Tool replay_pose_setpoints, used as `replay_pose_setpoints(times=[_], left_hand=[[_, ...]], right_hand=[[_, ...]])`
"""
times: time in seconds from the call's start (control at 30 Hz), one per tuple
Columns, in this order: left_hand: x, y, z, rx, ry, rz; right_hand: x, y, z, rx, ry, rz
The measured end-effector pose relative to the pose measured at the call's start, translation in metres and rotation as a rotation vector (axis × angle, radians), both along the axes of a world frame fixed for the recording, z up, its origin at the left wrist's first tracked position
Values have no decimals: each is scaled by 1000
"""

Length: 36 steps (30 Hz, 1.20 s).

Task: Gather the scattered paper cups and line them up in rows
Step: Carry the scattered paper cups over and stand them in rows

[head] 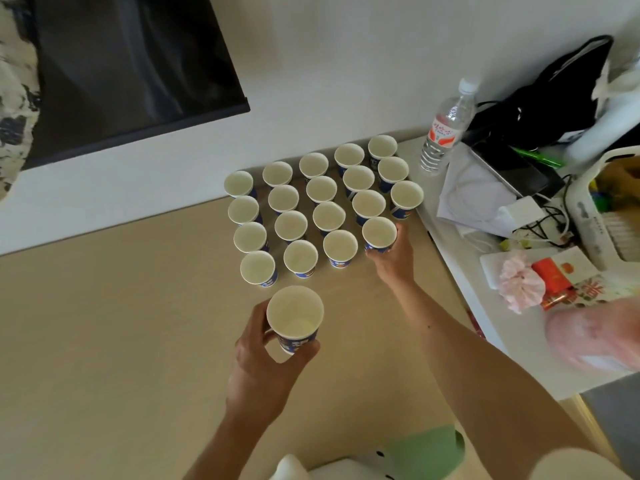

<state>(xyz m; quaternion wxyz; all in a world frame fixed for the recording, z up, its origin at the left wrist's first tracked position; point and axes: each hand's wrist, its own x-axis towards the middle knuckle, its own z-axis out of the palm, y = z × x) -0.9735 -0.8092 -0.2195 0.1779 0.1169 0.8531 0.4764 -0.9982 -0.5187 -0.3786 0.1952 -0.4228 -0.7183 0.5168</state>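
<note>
Cups (pixel 322 188) stand upright in rows at the far side of the bench (pixel 104 341) (blue sides, white insides). The right hand (pixel 394 259) curls round the corner cup (pixel 379 233) at the block's near right; the left hand (pixel 263 365) grips a loose cup (pixel 294 317) nearer, apart from the rows.

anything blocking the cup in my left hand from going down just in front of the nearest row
Nothing visible: only bare table lies between the cup in the left hand and the nearest row.
</note>
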Motion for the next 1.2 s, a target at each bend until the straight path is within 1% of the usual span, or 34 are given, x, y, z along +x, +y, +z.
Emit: replay_pose_setpoints(times=[0.3,0.43,0.53,0.6,0.67,0.73,0.8,0.83,0.9,0.93,1.0,1.1,1.2], left_hand=[[11,1,-4,-14,0,4],[14,2,-6,-17,-8,4],[16,8,-4,-6,-12,7],[17,15,-2,-4,-23,3],[16,25,-2,-6,-24,-8],[13,36,-2,-6,1,-30],[8,50,-1,7,29,-57],[6,58,0,14,45,-75],[3,73,1,19,95,-131],[4,80,1,13,121,-166],[6,92,2,6,165,-233],[9,103,1,8,208,-289],[11,106,0,-16,233,-331]], right_hand=[[0,3,-8,68,35,-6],[3,3,-10,63,43,-14],[15,-7,-4,15,68,-87],[32,-20,3,44,96,-160],[50,-32,18,34,135,-176],[66,-37,38,-130,213,-70],[83,-36,61,-353,359,162],[91,-36,72,-432,412,289],[101,-40,90,-495,419,486],[103,-42,95,-506,407,542],[106,-46,102,-532,417,553],[109,-48,106,-543,463,476],[113,-41,103,-457,491,359]])
